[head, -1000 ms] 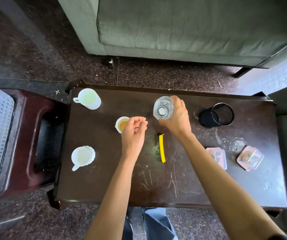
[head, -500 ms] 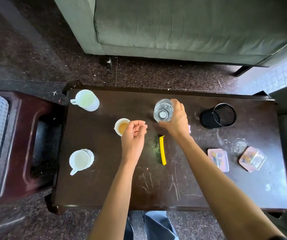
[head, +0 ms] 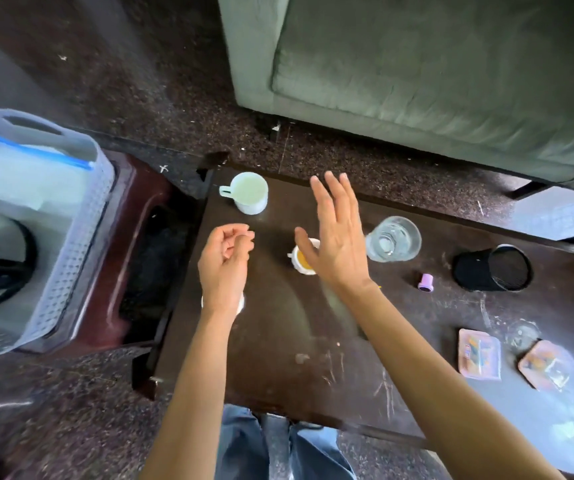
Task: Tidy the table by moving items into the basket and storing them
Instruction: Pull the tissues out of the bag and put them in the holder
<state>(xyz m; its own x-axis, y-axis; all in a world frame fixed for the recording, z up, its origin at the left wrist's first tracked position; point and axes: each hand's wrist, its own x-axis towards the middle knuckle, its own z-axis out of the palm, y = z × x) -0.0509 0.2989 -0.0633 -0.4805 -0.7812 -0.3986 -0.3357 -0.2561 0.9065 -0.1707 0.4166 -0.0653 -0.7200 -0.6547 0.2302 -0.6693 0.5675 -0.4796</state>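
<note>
A clear drinking glass (head: 393,239) stands upright on the dark wooden table (head: 296,341). My right hand (head: 337,237) is spread open just left of the glass, apart from it, and hovers over a small white cup (head: 304,263) with orange liquid. My left hand (head: 226,258) is loosely curled with nothing visible in it, and covers most of a white mug (head: 240,304) at the table's left edge. Another white mug (head: 249,192) stands at the far left corner. The grey perforated basket (head: 71,271) sits on a stool to the left.
On the right part of the table are a black mesh pen cup (head: 493,270) lying on its side, a small purple cap (head: 426,282), two pink plastic boxes (head: 480,353) (head: 545,365) and a small glass lid (head: 522,336). A green sofa (head: 417,81) stands behind.
My right hand has let go of the glass and moved left with fingers spread. The view has swung left, so the basket shows more. The yellow strip is now hidden.
</note>
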